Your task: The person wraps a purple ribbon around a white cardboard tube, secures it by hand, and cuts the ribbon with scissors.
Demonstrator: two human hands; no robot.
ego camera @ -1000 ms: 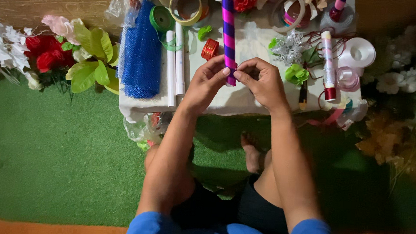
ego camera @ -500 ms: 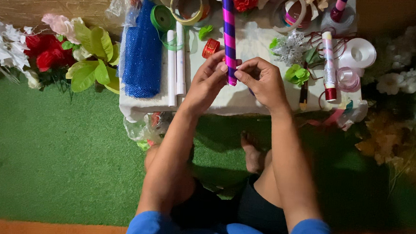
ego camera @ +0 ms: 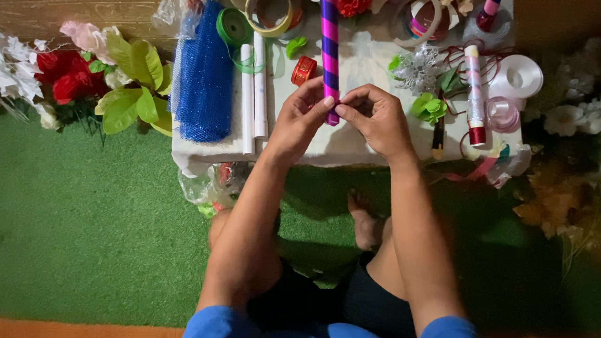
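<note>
Head view, only one: person sits on green turf (ego camera: 71, 232) facing a low white table (ego camera: 357, 141) crowded with craft supplies.

Both hands meet at the near end of a stick wrapped in pink and purple stripes (ego camera: 329, 47). Stick lies on the table pointing away from the person, far end reaching past the top edge of the frame. Left hand (ego camera: 302, 117) pinches it from the left, right hand (ego camera: 375, 118) from the right, fingertips nearly touching each other at the stick's tip. Both clamped on the stick, not apart.

Handling guess: stick looks light and stiff, a thin rod under a glossy ribbon wrap. Wrap likely slippery and could unwind or slide if gripped loosely at the tip. Best hold is a firm pinch on the wrapped end, where the hands are now, or mid-shaft for support.

Around it: blue mesh roll (ego camera: 202, 81) at left, two white sticks (ego camera: 253, 91) beside it, small red ribbon spool (ego camera: 303, 71) just left of the striped stick, tape ring (ego camera: 268, 9) at the far side, silver ornament (ego camera: 419, 69) and white ribbon roll (ego camera: 521, 76) at right. Artificial flowers (ego camera: 72, 81) lie on the turf at left.
</note>
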